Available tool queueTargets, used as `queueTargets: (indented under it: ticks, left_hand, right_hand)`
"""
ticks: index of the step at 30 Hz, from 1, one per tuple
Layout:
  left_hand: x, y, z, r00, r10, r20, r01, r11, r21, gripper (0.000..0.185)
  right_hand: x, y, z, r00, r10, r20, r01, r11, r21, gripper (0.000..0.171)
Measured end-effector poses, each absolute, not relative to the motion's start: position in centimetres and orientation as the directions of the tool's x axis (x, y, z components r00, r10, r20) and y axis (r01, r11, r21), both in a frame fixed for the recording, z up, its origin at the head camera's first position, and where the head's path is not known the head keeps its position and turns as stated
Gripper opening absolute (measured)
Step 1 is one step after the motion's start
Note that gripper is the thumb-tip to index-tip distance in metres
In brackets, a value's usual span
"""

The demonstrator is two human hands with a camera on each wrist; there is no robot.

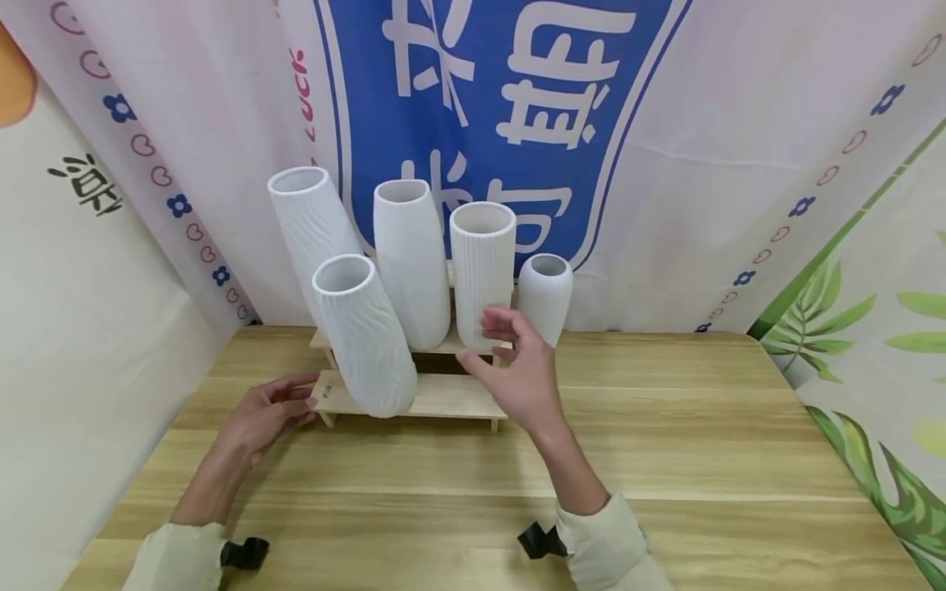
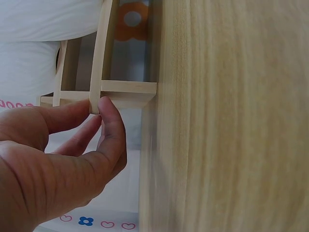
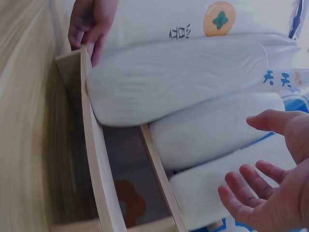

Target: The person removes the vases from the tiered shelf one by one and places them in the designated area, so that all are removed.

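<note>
A tiered wooden stand (image 1: 461, 396) bears several white vases. My left hand (image 1: 260, 420) pinches the left end of its front shelf (image 2: 98, 63) between thumb and fingers. On that shelf stands a wavy-textured vase (image 1: 368, 341). Behind it, another wavy vase (image 1: 314, 226), a smooth tall vase (image 1: 411, 267) and a ribbed vase (image 1: 484, 275) line the upper level. My right hand (image 1: 526, 382), fingers spread and loosely bent, holds nothing; it overlaps the ribbed vase's lower part in the head view. The right wrist view also shows this hand (image 3: 270, 193) with an empty palm.
A short rounded vase (image 1: 545, 295) is at the right end of the back row. The stand is on a wood-grain table (image 1: 665, 460). A printed curtain (image 1: 709, 164) with a blue panel hangs right behind the vases.
</note>
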State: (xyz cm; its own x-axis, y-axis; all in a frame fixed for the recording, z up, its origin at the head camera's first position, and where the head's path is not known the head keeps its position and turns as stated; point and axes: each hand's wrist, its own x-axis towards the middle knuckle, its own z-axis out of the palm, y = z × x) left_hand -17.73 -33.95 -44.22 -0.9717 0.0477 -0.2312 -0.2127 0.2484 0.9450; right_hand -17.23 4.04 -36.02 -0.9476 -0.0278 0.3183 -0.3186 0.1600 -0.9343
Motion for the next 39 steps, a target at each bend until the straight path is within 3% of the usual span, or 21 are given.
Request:
queueTargets:
  ticks: [15,26,39]
  left_hand:
    - [-17.8,-34.0,-44.1,-0.973,0.052,-0.227,-0.208,0.242,0.948,0.06]
    - [-17.7,-33.9,-44.1,-0.974,0.043,-0.224,-0.206,0.257,0.944,0.059]
    - [-17.8,-33.9,-44.3,-0.97,0.044,-0.239,-0.22,0.261,0.94,0.059]
  right_hand:
    - [-17.1,-1.6,-36.8,-0.933,-0.145,0.329,-0.344,0.095,-0.934,0.068]
    - [-16.9,-4.6,-37.6,-0.929,-0.095,0.358,-0.362,0.037,-0.931,0.078]
    - [-16.9,-7.0,-39.2,-0.888,-0.02,0.459,-0.456,0.163,-0.875,0.091]
